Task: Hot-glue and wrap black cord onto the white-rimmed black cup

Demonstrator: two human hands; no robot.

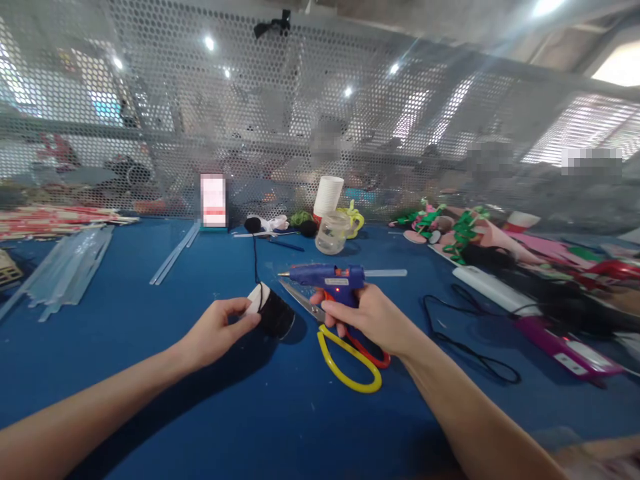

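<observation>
My left hand [216, 331] pinches a paper cup wrapped in black yarn [273, 310], held on its side just above the blue table [150, 347]. A black strand runs from the cup up to a black yarn ball [253, 225] at the back. My right hand [367, 315] grips a blue hot glue gun [327, 277], its nozzle pointing left toward the cup, a clear glue stick jutting from its rear. Scissors with yellow and red handles [345, 357] lie on the table under the right hand.
Clear glue sticks [70, 267] lie at the left. A stack of white cups [329, 195], a glass jar [331, 235] and a yellow mug stand at the back centre. Green ribbon and craft pieces [450, 233], a power strip [500, 290] and black cable [465, 340] crowd the right. A mesh screen rises behind.
</observation>
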